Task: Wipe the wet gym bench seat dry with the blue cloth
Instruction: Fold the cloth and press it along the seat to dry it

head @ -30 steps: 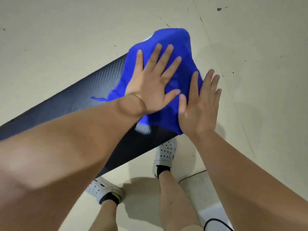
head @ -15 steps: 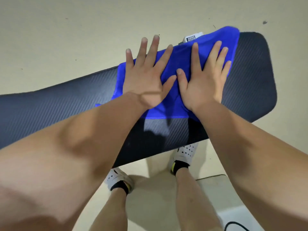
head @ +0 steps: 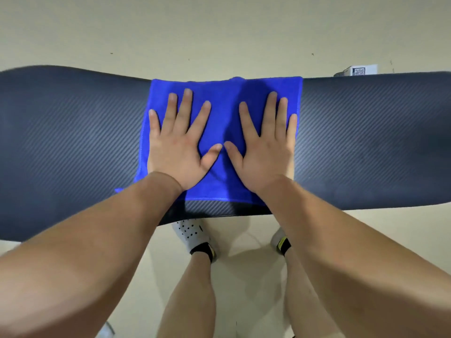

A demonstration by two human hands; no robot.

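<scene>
The blue cloth [head: 224,103] is bright blue and looks soft and fuzzy. It has a thin sewn edge all the way round. It lies spread out flat in the middle of the frame, on top of the bench seat [head: 73,132]. A darker strip runs down the middle of the cloth, between the two hands. One small corner sticks out at the lower left.

The cloth is a bit wider than it is tall, and its long side runs left to right. Its top edge sits right along the far edge of the seat. Its bottom edge stops just short of the near edge.

The bench seat is dark, with thin slanted lines all over it. It is long and runs from the left side of the frame to the right side. I cannot tell if it is wet.

The left hand [head: 178,147] and the right hand [head: 266,152] both press flat on the cloth, side by side. All the fingers are straight and spread out, gripping nothing. The two thumb tips almost meet.

A small white box [head: 361,70] peeks out behind the seat at the upper right. White shoes [head: 191,234] stand on the pale floor [head: 219,32] below.
</scene>
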